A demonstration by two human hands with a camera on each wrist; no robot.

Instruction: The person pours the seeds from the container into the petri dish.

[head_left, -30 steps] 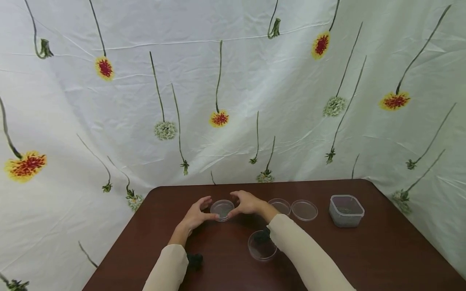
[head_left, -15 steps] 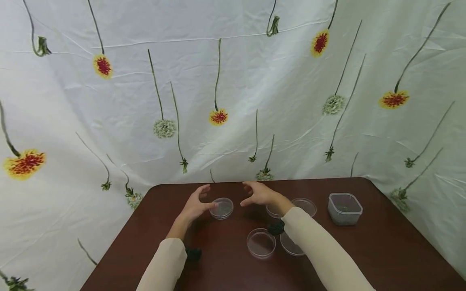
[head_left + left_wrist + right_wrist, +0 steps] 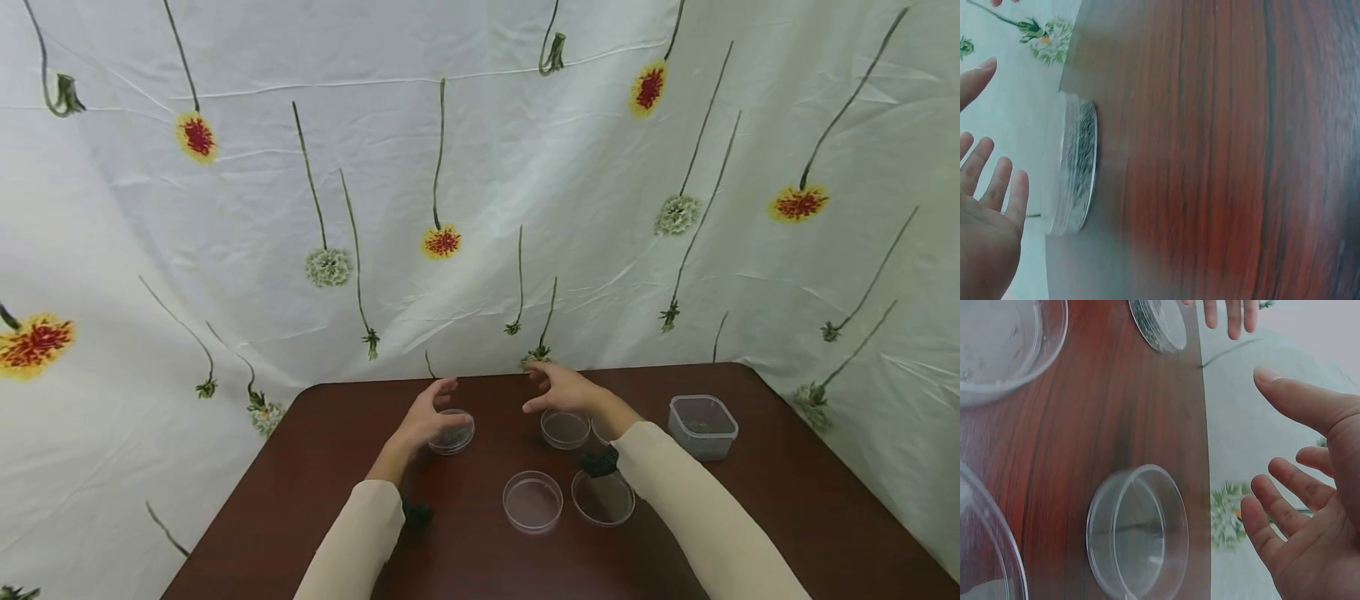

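A round clear petri dish [image 3: 452, 437] with a lid on it stands at the back left of the table, dark grey-green grains inside [image 3: 1085, 159]. My left hand [image 3: 423, 418] hovers above and beside it, fingers spread, thumb overlapping the dish in the head view. In the left wrist view that hand [image 3: 988, 219] shows a bare palm, apart from the dish. My right hand [image 3: 566, 392] is raised over the back middle, fingers loosely bent around nothing. Below it sits a clear, bare-looking dish [image 3: 566, 430], seen also as an upright-walled dish [image 3: 1138, 534] in the right wrist view.
Nearer the front are two more clear round dishes, one in the middle [image 3: 532, 502] and one to its right [image 3: 606, 500]. Another, partly behind the right forearm [image 3: 601, 431], is at the back. A square plastic tub [image 3: 702, 427] stands at the far right. Flowered cloth [image 3: 480, 208] hangs behind.
Both hands were around the lidded dish; they have let go and risen. The right hand has moved right, over the other dish. The left stays near the lidded one.
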